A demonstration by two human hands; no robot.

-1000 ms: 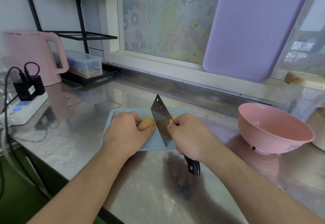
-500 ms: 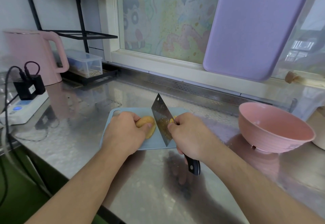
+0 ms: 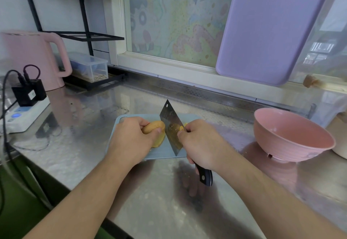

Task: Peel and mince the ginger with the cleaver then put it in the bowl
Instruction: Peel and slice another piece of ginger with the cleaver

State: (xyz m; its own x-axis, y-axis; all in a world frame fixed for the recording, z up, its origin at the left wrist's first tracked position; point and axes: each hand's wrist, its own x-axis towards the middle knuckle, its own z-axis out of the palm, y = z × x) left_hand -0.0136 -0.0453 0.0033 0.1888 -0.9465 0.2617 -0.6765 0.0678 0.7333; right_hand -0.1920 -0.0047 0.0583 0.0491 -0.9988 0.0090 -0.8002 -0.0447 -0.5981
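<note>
The left hand [image 3: 131, 141] is gripping the ginger [image 3: 155, 127] on the board [image 3: 163, 154], having rolled it to bare a yellow cut face. The right hand's [image 3: 201, 145] fingers are curling round the cleaver [image 3: 171, 126], blade against the ginger. Peeling is progressing; the bowl [image 3: 293, 135] is waiting.

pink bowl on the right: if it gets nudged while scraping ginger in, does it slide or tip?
The pink bowl stands on a narrow foot under a wide flared rim, so a push near the rim may tip it. It looks like light plastic and appears empty, and the steel counter is glossy, so a low nudge would probably slide it. Steadying it seems wise.
</note>
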